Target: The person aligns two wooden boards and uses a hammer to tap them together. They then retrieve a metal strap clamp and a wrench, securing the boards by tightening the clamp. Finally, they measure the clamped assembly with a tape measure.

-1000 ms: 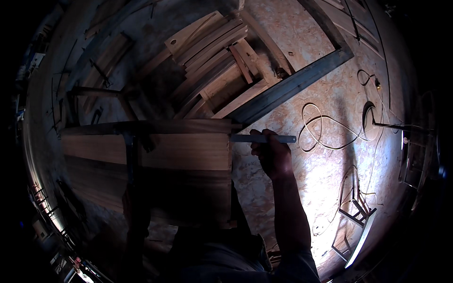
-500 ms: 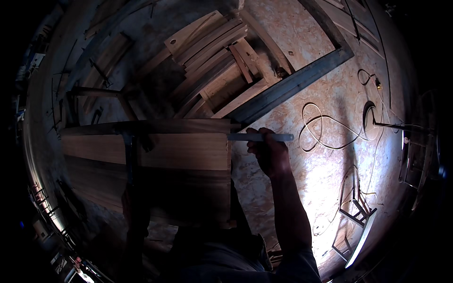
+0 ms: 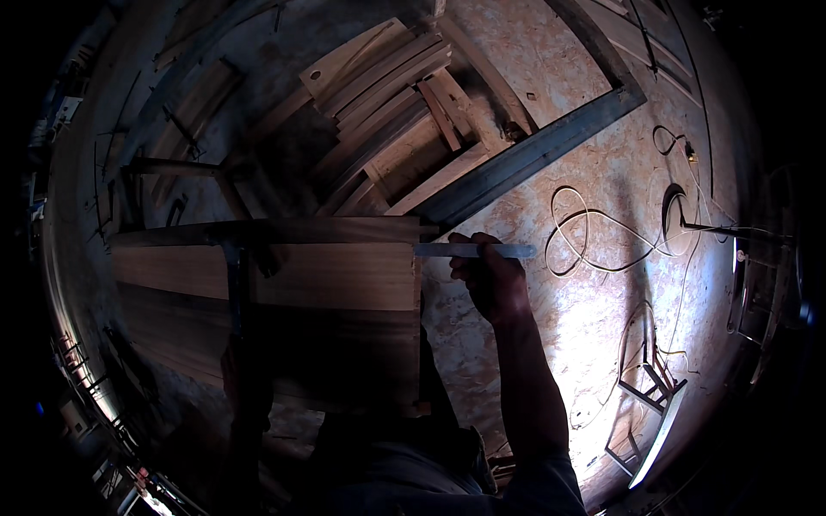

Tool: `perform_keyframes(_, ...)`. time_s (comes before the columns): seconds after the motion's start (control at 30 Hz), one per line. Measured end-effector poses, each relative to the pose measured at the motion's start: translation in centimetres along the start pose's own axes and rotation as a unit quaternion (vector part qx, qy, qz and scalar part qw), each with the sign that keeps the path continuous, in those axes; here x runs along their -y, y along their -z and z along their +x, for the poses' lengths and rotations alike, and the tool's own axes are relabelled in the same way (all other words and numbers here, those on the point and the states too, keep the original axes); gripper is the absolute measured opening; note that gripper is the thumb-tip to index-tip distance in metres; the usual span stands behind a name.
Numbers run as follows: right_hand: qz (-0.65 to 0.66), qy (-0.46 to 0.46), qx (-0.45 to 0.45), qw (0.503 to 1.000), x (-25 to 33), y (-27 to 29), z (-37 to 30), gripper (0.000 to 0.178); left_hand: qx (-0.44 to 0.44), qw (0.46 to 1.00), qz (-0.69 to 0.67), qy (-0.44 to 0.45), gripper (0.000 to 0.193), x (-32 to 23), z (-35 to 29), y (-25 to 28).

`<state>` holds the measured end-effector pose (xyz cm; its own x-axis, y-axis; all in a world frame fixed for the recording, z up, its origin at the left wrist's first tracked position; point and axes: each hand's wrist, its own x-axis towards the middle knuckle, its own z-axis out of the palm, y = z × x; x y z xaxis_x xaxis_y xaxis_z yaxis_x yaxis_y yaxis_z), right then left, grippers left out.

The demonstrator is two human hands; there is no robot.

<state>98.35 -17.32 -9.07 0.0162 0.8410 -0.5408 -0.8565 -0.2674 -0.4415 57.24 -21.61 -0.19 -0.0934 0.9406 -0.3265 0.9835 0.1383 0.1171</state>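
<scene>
A wooden panel (image 3: 344, 275) of joined boards lies in front of me, its near part deep in shadow. My right hand (image 3: 492, 275) is closed around a slim pale-grey bar (image 3: 447, 250), whose left tip meets the panel's right end near the far corner. Across the panel's left half runs a dark blue clamp (image 3: 234, 279). Beside the clamp's near end is my left hand (image 3: 237, 378), so dark that its fingers cannot be made out. A long dark wooden rail (image 3: 344, 229) lines the panel's far edge.
Beyond the panel, stacked boards (image 3: 387, 86) lie inside a dark angled frame (image 3: 542, 155). A pale cable (image 3: 615, 219) loops over the floor at the right. Farther near right, a metal stand (image 3: 658, 430) sits by a bright patch of light.
</scene>
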Motion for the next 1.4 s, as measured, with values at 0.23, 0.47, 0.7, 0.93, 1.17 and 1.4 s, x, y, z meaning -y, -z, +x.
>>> perform_keyframes(0.23, 0.004, 0.001, 0.003, 1.000, -0.2, 0.1, -0.2, 0.024, -0.004, 1.000, -0.007, 0.000, 0.063, 0.0, -0.4, 0.0)
perform_keyframes(0.47, 0.014, 0.058, -0.003, 0.998, -0.3, 1.2, -5.0, 0.034, -0.050, 0.989, 0.000, -0.142, 0.061, 1.9, 0.2, -0.6)
perform_keyframes(0.7, -0.026, -0.024, -0.098, 0.995, -6.5, 4.4, -16.7, 0.032, -0.021, 0.997, 0.006, -0.080, 0.065, 2.4, -0.1, -0.9)
perform_keyframes(0.93, -0.046, -0.002, -0.140, 0.989, -11.7, 6.2, -21.1, 0.033, -0.013, 0.993, 0.001, -0.115, 0.067, 3.1, -0.1, -0.6)
perform_keyframes(1.17, -0.086, 0.001, -0.161, 0.983, -12.2, 5.3, -21.2, 0.039, 0.009, 0.994, 0.008, -0.111, 0.072, 3.2, -0.2, -0.2)
perform_keyframes(1.4, -0.063, -0.001, -0.146, 0.987, -12.9, 6.6, -21.3, 0.036, 0.020, 0.991, 0.033, -0.126, 0.072, 3.9, 0.0, -0.5)
